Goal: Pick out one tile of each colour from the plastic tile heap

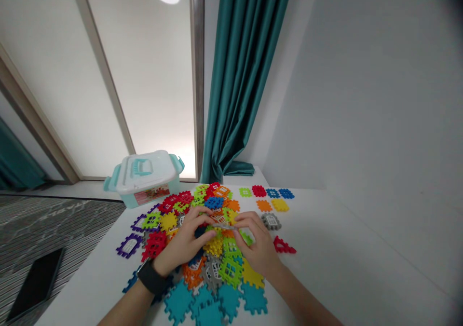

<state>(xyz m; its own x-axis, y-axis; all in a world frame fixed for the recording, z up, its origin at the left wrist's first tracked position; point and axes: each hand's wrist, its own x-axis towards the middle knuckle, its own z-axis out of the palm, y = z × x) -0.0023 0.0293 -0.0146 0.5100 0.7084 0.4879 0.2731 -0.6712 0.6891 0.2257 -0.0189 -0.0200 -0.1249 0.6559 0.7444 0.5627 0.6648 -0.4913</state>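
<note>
Above a heap of colourful interlocking plastic tiles, a thin greyish tile is seen nearly edge-on between my two hands. My left hand, with a dark watch on the wrist, pinches its left end between thumb and fingers. Its right end is gripped by the thumb and fingers of my right hand. A blue tile lies just beyond the fingers, and a yellow tile lies beneath them. My fingers hide part of the held tile, so its full shape does not show.
A lidded storage box stands at the table's back left. Loose tiles lie right of the heap, among them a yellow tile, a grey window tile and a red triangular piece. Teal tiles lie nearest me. A dark flat object is at lower left.
</note>
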